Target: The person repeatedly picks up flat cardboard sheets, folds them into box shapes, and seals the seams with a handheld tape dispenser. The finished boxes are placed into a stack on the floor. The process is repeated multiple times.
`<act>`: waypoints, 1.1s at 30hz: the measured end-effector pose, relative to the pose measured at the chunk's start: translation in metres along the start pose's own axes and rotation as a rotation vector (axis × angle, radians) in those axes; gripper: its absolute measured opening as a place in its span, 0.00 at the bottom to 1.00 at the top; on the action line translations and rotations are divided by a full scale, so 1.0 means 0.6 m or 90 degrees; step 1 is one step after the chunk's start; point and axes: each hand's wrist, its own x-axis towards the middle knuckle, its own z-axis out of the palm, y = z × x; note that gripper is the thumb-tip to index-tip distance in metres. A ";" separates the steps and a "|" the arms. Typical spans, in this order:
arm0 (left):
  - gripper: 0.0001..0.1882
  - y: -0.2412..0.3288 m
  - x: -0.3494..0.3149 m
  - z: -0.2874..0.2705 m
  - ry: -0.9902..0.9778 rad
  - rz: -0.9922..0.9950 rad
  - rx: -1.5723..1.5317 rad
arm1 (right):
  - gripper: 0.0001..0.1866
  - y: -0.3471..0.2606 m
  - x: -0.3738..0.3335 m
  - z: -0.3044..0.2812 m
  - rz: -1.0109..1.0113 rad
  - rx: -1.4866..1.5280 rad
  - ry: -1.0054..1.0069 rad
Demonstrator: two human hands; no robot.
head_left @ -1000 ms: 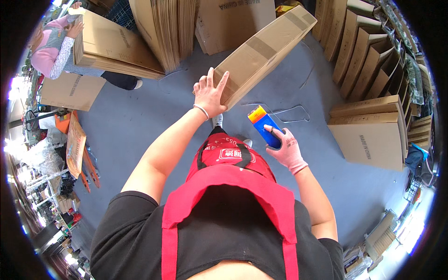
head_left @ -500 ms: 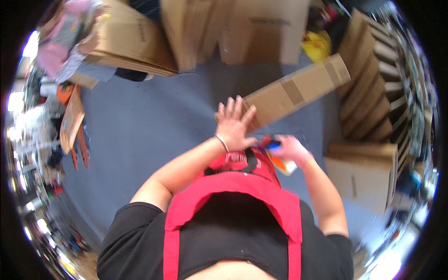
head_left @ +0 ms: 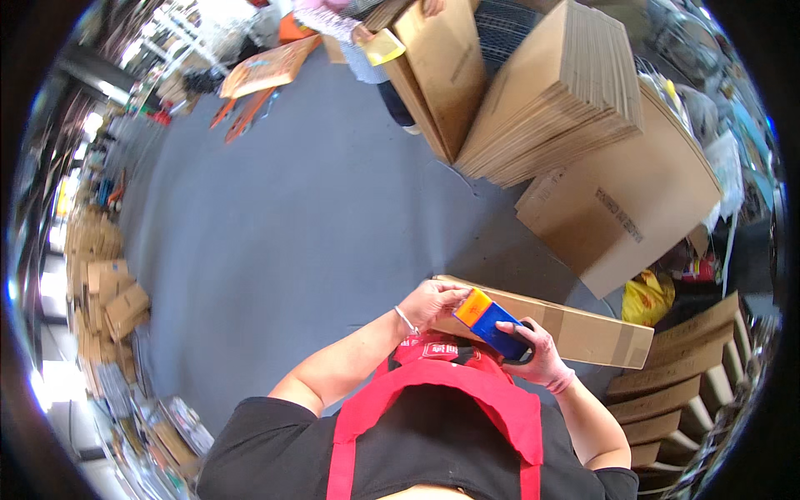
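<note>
My right hand (head_left: 540, 357) is closed round a blue tape dispenser (head_left: 500, 332) with an orange end, held tilted in front of my red apron. Against that orange end, my left hand (head_left: 435, 305) has its thumb and fingers pinched together; whatever lies between them is too small to make out. Just beyond both hands is a long narrow cardboard box (head_left: 596, 335) with a darker tape band across it. Part of the box is hidden behind my hands and the dispenser.
Large stacks of flat cardboard (head_left: 554, 96) stand at the far right, beside another person's hand (head_left: 363, 33) on an upright sheet. A yellow bag (head_left: 647, 298) and folded cartons (head_left: 667, 400) are at right. An orange pallet jack (head_left: 246, 112) is far left, brown boxes (head_left: 108, 283) left.
The view has turned, so the surroundings have shifted. My left hand has left the box, where it lay spread, and now pinches at the dispenser. My right hand has raised the dispenser.
</note>
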 end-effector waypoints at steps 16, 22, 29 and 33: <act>0.11 -0.026 -0.058 -0.161 0.130 0.055 -0.282 | 0.37 -0.053 0.124 -0.069 0.041 -0.236 -0.308; 0.27 -0.162 0.061 -0.169 0.290 0.176 0.255 | 0.36 -0.079 0.136 -0.047 0.091 -0.277 -0.316; 0.61 -0.222 0.114 -0.172 0.619 -0.014 0.348 | 0.38 -0.071 0.129 -0.045 0.099 -0.281 -0.294; 0.48 -0.206 0.167 -0.169 0.386 0.076 0.389 | 0.39 -0.076 0.133 -0.041 0.064 -0.277 -0.288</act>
